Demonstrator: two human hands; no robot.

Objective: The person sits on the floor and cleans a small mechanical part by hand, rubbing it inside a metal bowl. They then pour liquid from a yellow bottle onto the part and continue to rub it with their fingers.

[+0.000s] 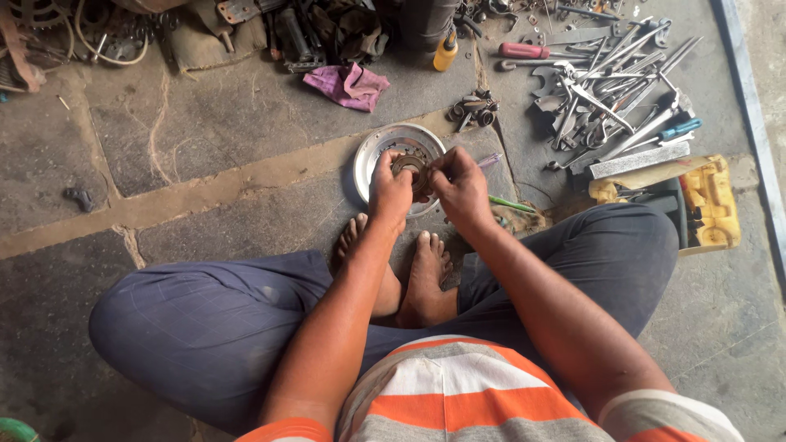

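Above the round silver metal dish (372, 155) on the stone floor (221, 123), your left hand (391, 190) and right hand (461, 187) both pinch a small rusty brown metal ring (408, 164), its lower half hidden by fingers.

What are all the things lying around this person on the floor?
Small round part: one, rusty brown, held in both hands.
Metal plate: one, silver, on the floor under the hands.
Rag: one, pink, floor above the plate.
Wrenches and tools: many, steel grey, heaped upper right.
Screwdriver: one, red handle, beside the heap.
Bottle: one, yellow, top centre.
Yellow tool case: one, far right.
Left hand: on the part.
Right hand: on the part.
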